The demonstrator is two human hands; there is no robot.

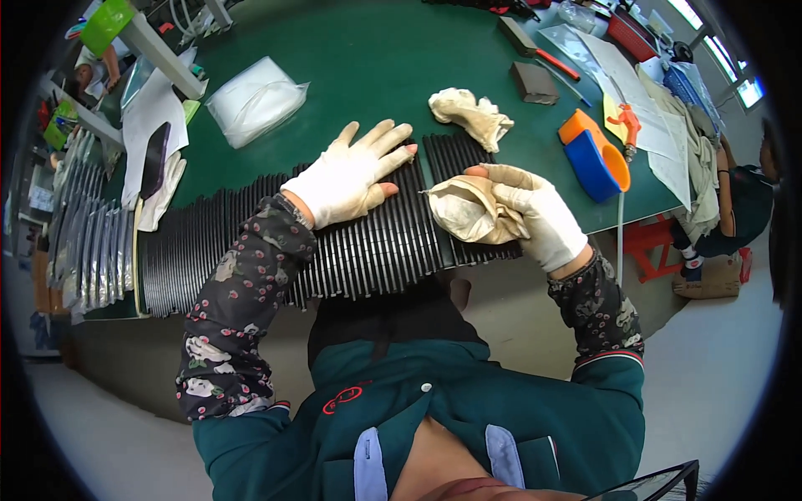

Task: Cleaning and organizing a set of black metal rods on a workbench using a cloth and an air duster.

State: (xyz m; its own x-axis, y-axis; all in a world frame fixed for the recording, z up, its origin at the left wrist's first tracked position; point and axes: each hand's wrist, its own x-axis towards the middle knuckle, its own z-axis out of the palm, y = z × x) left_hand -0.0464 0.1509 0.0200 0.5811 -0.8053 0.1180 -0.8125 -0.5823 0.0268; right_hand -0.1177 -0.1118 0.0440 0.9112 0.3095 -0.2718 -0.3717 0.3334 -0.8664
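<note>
- Left hand (349, 177) in a pale glove, lying flat with fingers spread on a long row of thin black strips (334, 242) – holding nothing.
- Right hand (535, 213), gloved too, clenched around a crumpled tan cloth (464, 209) just above the right end of the strips.
- A second crumpled cloth (472, 115) lying loose on the green surface (376, 58), just behind the strips.
- A clear plastic bag (255, 100) with white stuff inside, further left.
- An orange and blue tool (595, 154) near the right hand; a dark block (535, 83) behind it.
</note>
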